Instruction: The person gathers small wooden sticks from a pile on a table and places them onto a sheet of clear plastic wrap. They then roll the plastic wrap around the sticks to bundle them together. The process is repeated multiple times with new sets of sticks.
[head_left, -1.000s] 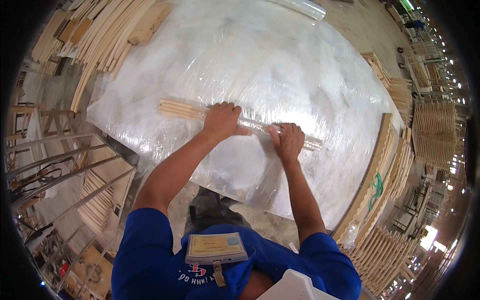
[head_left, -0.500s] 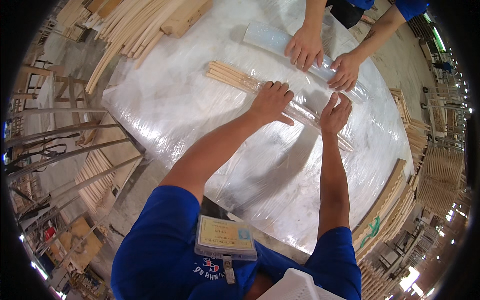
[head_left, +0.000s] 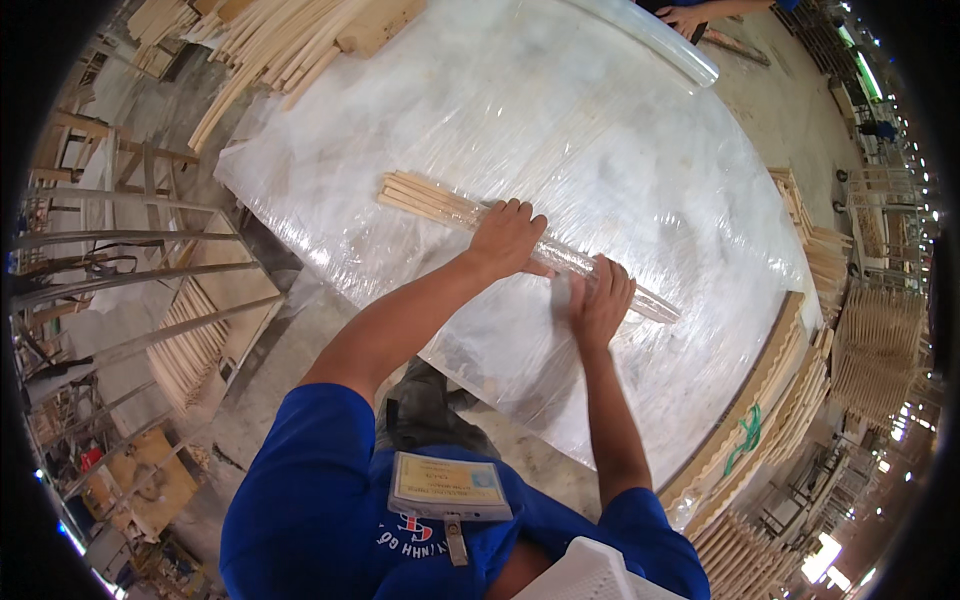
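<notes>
Film-covered bench (head_left: 640, 180) fills mid-frame; near centre, the left hand (head_left: 508, 240) and right hand (head_left: 602, 298) curl closed over a wrapped stick bundle (head_left: 425, 198). Uneven pressure could skew it and wrinkle its clear wrap (head_left: 567, 258).

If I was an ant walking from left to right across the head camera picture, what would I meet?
Wooden strips behind metal bars → the left ends of the bundled sticks → the person's left hand → their right hand → the green string → the big stack of wooden pieces.
</notes>
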